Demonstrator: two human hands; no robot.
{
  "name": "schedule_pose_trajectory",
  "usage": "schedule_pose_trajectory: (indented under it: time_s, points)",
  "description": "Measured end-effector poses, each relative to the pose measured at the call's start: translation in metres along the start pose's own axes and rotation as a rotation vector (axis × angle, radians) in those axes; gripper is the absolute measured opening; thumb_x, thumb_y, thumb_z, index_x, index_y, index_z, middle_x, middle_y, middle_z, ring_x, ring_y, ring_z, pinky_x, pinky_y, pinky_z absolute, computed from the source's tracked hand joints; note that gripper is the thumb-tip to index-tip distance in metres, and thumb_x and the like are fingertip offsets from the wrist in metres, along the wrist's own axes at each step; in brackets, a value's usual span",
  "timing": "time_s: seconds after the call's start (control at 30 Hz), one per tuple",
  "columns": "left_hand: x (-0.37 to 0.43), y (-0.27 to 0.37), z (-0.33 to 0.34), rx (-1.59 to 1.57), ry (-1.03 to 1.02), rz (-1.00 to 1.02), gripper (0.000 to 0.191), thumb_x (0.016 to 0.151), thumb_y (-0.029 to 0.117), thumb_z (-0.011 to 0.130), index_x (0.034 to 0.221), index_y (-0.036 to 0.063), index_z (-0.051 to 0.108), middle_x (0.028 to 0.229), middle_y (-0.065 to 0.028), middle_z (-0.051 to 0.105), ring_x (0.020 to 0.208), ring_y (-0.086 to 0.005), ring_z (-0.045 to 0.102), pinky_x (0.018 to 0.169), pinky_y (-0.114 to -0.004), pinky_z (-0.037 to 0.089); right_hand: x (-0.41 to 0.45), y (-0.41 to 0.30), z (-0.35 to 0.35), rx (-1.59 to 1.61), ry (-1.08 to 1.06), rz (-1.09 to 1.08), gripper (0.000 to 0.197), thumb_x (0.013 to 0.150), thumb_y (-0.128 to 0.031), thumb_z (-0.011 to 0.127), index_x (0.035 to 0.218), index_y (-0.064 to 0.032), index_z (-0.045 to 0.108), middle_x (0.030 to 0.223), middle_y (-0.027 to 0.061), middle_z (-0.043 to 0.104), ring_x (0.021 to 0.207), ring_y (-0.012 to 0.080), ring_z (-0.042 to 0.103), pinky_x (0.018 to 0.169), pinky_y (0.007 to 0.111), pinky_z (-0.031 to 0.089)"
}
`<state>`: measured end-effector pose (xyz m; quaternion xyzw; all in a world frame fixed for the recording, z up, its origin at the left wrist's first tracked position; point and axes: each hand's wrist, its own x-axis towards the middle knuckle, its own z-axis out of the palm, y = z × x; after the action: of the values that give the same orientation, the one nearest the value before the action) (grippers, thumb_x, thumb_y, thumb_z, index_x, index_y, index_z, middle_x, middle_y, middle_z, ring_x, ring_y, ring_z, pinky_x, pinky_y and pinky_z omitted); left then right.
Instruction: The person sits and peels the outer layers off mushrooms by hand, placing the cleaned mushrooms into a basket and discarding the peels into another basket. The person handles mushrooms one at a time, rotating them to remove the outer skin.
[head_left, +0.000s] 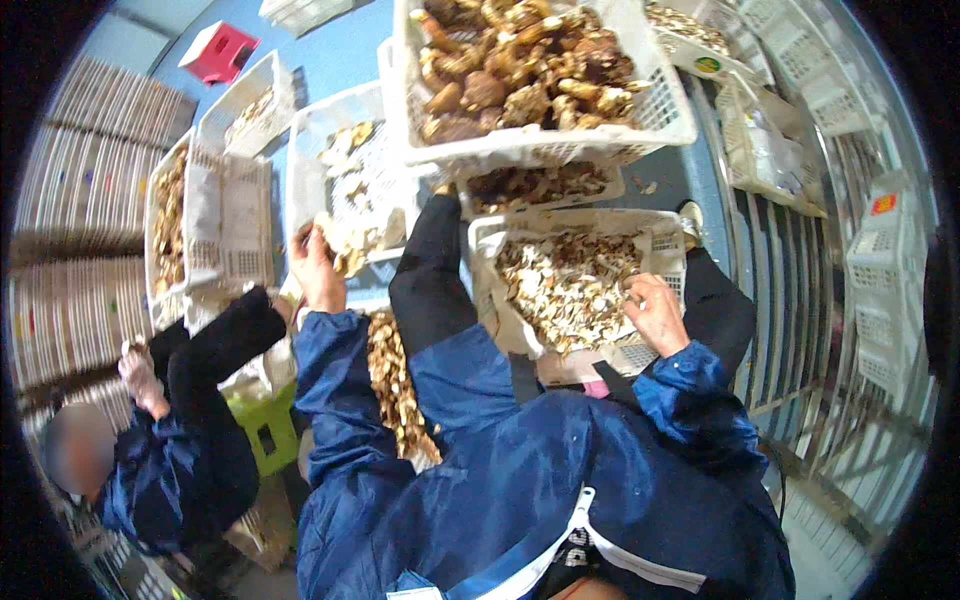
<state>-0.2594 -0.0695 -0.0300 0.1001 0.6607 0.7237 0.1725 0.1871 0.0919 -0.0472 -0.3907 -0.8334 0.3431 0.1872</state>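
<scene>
My left hand (322, 274) is at the near left corner of a white plastic crate (298, 161). Pale mushroom slices (351, 146) lie scattered in that crate. A mushroom piece (324, 223) shows at my left fingertips, seemingly pinched there. My right hand (660, 311) hovers over the right side of a lined white basket (577, 217) between my legs. Chopped mushroom trimmings (570, 292) fill this basket. The right fingers are curled, and whether they hold something small cannot be made out. Ahead, a raised white crate (540, 146) holds whole brown mushrooms (517, 75).
Beside my left thigh is a long container of mushroom pieces (394, 375). A co-worker (187, 450) sits at the left near a green stool (266, 427). Stacked trays (82, 187) line the left, a metal rack (757, 300) the right. A pink stool (217, 52) stands farther off.
</scene>
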Motion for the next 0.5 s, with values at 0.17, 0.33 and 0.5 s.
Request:
schedule_pose_trajectory:
  time_s: [0.17,0.33,0.5]
  points:
    - [0.101,-0.097,-0.079,0.389,0.212,0.197,0.019,0.086,0.005,0.059,0.103,-0.0007,0.054,0.089,-0.008,0.062,0.077,-0.015,0.059,0.071,-0.028,0.049,0.02,-0.031,-0.016,-0.012,-0.172,0.21,0.02,0.068,-0.009,0.057,0.058,0.0001,0.042,0.064,0.0148,0.046,0.065,0.0328,0.05,0.057,0.042,0.037]
    - [0.025,-0.001,0.037,0.577,-0.106,0.444,0.029,0.091,0.012,0.051,0.114,-0.0054,0.055,0.101,-0.0109,0.063,0.092,-0.0196,0.057,0.086,-0.03,0.043,0.026,-0.038,-0.025,0.26,-0.242,0.02,0.015,0.07,-0.008,0.062,0.067,0.0004,0.051,0.087,0.0138,0.061,0.08,0.0312,0.058,0.071,0.037,0.046]
    - [-0.133,0.039,0.133,0.482,-0.958,0.297,0.024,0.085,0.001,0.05,0.107,-0.0021,0.06,0.099,-0.0155,0.063,0.091,-0.0259,0.061,0.08,-0.034,0.047,0.04,-0.076,-0.022,0.424,-0.477,-0.05,0.013,0.074,-0.007,0.059,0.069,0.0014,0.05,0.102,0.0165,0.062,0.09,0.0306,0.06,0.075,0.036,0.048]
